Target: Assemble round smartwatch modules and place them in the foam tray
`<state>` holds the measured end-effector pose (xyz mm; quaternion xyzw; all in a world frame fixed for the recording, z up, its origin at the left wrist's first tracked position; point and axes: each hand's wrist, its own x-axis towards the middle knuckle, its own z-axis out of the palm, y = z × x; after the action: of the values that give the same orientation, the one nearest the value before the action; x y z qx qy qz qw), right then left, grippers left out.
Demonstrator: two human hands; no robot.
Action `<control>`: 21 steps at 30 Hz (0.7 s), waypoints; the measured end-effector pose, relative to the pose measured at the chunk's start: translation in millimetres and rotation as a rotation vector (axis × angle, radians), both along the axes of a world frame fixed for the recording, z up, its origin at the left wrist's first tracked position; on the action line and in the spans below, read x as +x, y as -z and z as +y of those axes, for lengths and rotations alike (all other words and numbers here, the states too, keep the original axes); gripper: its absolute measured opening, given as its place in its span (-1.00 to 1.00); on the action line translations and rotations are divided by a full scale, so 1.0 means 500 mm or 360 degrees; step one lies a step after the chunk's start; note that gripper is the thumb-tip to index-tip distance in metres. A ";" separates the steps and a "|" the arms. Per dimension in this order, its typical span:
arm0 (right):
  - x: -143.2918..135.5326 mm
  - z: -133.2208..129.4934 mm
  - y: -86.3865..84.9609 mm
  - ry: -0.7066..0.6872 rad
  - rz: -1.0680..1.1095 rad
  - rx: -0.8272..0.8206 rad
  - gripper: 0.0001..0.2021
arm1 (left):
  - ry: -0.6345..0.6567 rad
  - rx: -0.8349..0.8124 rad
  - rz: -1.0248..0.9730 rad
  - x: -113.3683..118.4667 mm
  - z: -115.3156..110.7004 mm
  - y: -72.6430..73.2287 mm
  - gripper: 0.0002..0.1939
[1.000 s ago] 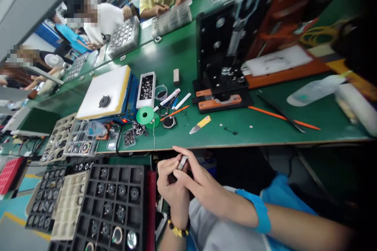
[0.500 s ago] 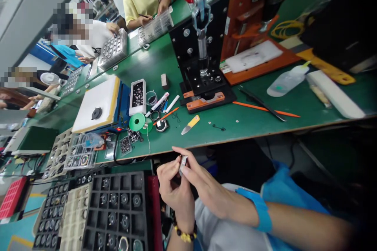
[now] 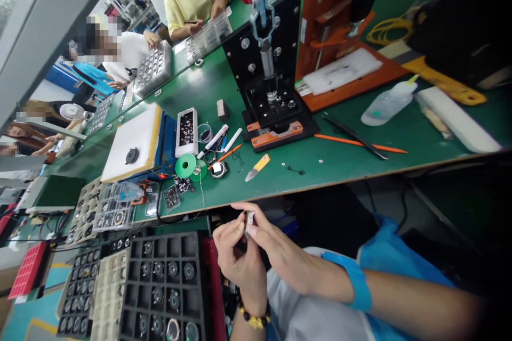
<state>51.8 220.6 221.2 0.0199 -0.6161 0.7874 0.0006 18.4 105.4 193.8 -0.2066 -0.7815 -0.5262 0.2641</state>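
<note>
My left hand point(image 3: 239, 256), with a beaded bracelet at the wrist, and my right hand point(image 3: 282, 253), with a blue band at its wrist, meet in front of the bench edge. Between their fingertips is a small silvery-white part point(image 3: 250, 218), gripped from both sides. Fingers cover much of it, so its kind does not show. A yellow-handled knife point(image 3: 258, 167) lies on the green bench point(image 3: 216, 192) beyond the hands. To the left of my left hand sits a black compartment tray point(image 3: 164, 256) with several round watch parts.
A black toggle press point(image 3: 269, 80) with a red knob stands on the bench. Right of it lie tweezers point(image 3: 354, 135), an orange stick point(image 3: 332, 140) and a squeeze bottle point(image 3: 390, 104). A solder spool point(image 3: 186, 165) and a hot plate point(image 3: 132, 144) stand leftward. Co-workers sit across the bench.
The view has shifted slightly. Both hands keep nearly the same pose around the small part, and the bench items lie as before.
</note>
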 end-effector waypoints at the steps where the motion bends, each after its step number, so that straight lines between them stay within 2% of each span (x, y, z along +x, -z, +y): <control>1: 0.000 0.001 0.000 -0.0009 0.0013 -0.0001 -0.55 | -0.0003 0.0001 -0.0003 0.000 0.000 0.001 -0.66; 5: -0.001 0.007 -0.004 -0.0034 -0.0026 0.0001 -0.52 | -0.0017 0.0015 -0.0042 0.002 0.005 0.003 -0.68; 8: -0.001 0.010 -0.007 -0.0054 -0.0064 -0.0012 -0.50 | -0.0046 0.0049 -0.0119 0.006 0.010 -0.006 -0.73; 12: -0.001 0.017 -0.006 -0.0119 -0.0158 -0.0022 -0.47 | -0.0165 0.0153 -0.0563 0.010 0.012 -0.031 -0.90; 14: -0.004 0.024 -0.004 -0.0147 -0.0249 -0.0026 -0.44 | -0.0188 0.0228 -0.0841 0.009 0.010 -0.038 -0.83; 17: -0.008 0.035 0.005 -0.0136 -0.0311 -0.0075 -0.39 | -0.0089 0.0392 -0.1184 0.005 0.004 -0.040 -0.69; 19: -0.009 0.041 0.018 -0.0127 -0.0319 -0.0126 -0.36 | 0.0007 0.0469 -0.1288 -0.006 -0.003 -0.044 -0.64; 21: -0.006 0.046 0.038 -0.0109 -0.0348 -0.0159 -0.34 | 0.0044 0.0436 -0.1240 -0.034 -0.014 -0.062 -0.61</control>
<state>49.0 243.5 202.4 -0.0453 -0.5714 0.8142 -0.0925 1.6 98.6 224.7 0.0346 -0.7429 -0.6677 -0.0335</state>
